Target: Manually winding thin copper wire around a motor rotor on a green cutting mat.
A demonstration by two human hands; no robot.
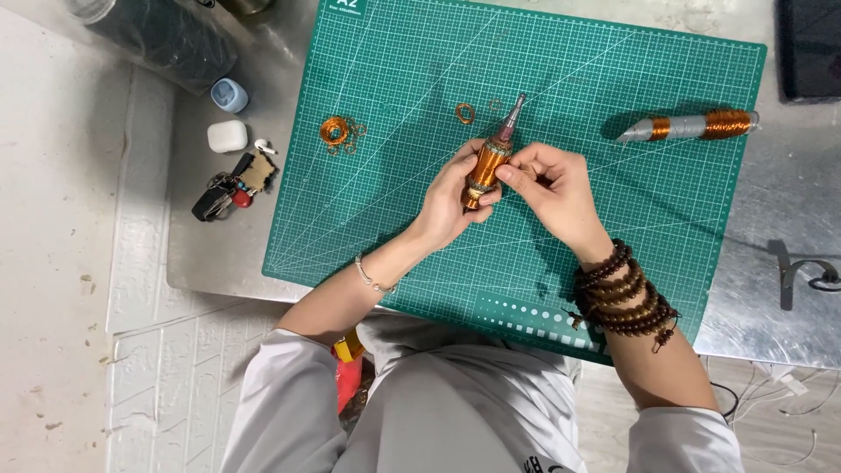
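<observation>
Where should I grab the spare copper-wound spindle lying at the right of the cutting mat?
Probably the bare grey middle of the spare spindle, between its two copper windings, pinching from above across its width. It lies flat along the green cutting mat, pointed tip leftward, so the sides are open and the coils stay untouched.

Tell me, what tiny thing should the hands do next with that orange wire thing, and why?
Probably wrap one more turn of wire. The left hand grips the copper-wound spindle from below, and the right hand pinches at its upper windings, where the grey tip is bare. A second spindle on the green cutting mat shows two separate wound bands. The wire itself is too fine to see.
</observation>
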